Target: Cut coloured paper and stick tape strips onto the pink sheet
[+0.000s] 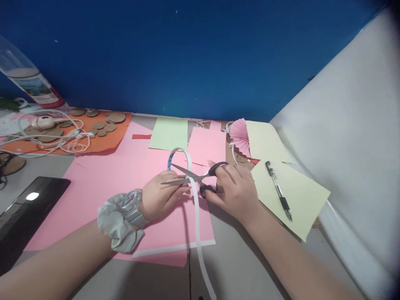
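The left hand (162, 193), fingers closed, appears to pinch the white strip (197, 216) over the pink sheet (103, 187). At its 3 o'clock, the right hand (233, 189) is clamped on the scissors (193, 178), whose blades are apart around the strip. Further toward 3 o'clock, a pen (279, 191) lies on yellow paper (300, 204). At 12 o'clock lies a green sheet (168, 133).

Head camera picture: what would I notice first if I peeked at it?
Right in the middle, the right hand holds black-handled scissors with blades open at a white paper strip, which the left hand pinches above a big pink sheet. Behind it all rises a deep blue wall, and to the right a pen lies on pale yellow paper, with a folded pink fan beyond.
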{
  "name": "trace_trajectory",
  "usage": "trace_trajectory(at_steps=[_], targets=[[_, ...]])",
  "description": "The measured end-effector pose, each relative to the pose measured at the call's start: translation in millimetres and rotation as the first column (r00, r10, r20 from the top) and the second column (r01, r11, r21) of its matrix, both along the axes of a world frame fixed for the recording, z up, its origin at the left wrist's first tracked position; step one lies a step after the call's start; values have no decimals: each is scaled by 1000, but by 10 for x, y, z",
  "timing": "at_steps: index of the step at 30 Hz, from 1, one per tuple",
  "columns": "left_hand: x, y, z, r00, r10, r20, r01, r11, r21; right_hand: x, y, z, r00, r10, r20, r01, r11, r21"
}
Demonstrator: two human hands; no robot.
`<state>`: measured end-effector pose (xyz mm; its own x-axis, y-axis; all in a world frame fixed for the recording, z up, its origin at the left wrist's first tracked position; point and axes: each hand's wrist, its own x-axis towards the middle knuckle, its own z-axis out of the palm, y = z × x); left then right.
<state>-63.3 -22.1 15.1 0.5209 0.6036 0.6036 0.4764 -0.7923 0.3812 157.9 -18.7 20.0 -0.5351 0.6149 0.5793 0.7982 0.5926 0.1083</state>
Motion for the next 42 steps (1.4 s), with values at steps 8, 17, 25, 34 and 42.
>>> trace_trajectory(at_steps=[8, 17, 25, 34, 42], targets=[[10, 0, 61, 998, 23, -56, -24, 1000, -15, 5, -6, 23, 1000, -18, 21, 18, 999, 30], [22, 1, 48, 1000, -1, -14, 1, 1000, -31, -11, -1, 23, 1000, 1, 29, -3, 998, 60], [28, 19, 63, 1000, -6, -24, 5, 998, -56, 10, 14, 9, 999, 2, 47, -5, 997, 74], [25, 11, 77, 999, 19, -36, -25, 985, -170, 8, 21, 3, 998, -4, 58, -2, 995, 101], [10, 26, 70, 997, 13, -79, -30, 977, -210, 18, 26, -7, 998, 3, 60, -8, 997, 82]])
